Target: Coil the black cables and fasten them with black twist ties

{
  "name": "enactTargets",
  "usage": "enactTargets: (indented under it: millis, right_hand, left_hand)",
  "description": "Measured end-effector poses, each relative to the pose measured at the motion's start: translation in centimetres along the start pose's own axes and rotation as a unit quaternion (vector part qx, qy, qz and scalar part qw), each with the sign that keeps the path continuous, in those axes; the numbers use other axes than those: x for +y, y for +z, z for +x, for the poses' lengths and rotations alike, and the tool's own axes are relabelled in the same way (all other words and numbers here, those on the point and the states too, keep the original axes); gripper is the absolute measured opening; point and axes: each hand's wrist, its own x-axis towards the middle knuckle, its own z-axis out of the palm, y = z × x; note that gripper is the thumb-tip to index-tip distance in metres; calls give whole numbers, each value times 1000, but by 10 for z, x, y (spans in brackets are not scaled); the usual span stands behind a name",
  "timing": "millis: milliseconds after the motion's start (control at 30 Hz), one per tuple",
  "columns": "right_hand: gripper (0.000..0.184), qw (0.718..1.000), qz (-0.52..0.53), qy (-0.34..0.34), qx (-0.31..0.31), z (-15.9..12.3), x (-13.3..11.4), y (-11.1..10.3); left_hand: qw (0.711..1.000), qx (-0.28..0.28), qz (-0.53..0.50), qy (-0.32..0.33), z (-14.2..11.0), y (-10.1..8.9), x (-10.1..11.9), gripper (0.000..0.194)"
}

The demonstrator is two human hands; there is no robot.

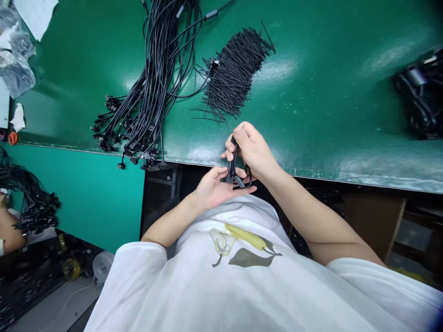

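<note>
Close in front of my shirt, both hands are on a short black cable (239,181) folded into a small bundle, with a dark grey sleeve on it. My left hand (212,189) is palm up under its lower end, the cable lying between thumb and outstretched fingers. Gripping the bundle's upper part, my right hand (252,150) has its thumb and fingers closed. Just beyond it on the green table lies a pile of short black ties (235,69). Left of that pile is a large bunch of black cables (155,78), their connectors at the near edge.
More bundled cables (424,92) lie on the table's (328,115) right side. Clear plastic bags (15,60) and an orange ring-shaped thing (13,138) are at far left. Another person's arm (10,228) shows at the left edge, near more black cables (31,198).
</note>
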Motion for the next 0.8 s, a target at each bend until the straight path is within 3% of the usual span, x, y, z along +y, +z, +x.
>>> enactTargets:
  millis: [200,367,500,600,700,800]
  right_hand:
    - [55,996,46,58,-46,4,-5,-1]
    - [52,995,52,4,-79,6,1,-4]
    - [55,996,64,3,-68,6,3,-6]
    - [55,997,65,13,-46,5,0,-8]
    - [53,995,72,3,-63,3,-3,-10]
    - [52,994,71,-22,-78,0,-5,-8]
  left_hand:
    - [999,-10,40,22,4,-9,-2,8]
    - [995,-8,88,55,8,-9,-3,29]
    - [984,-24,165,68,6,-8,1,24]
    - [977,1,183,105,9,-16,4,34]
    - [959,35,227,164,14,-28,8,42]
    - [949,34,251,188,16,-36,11,50]
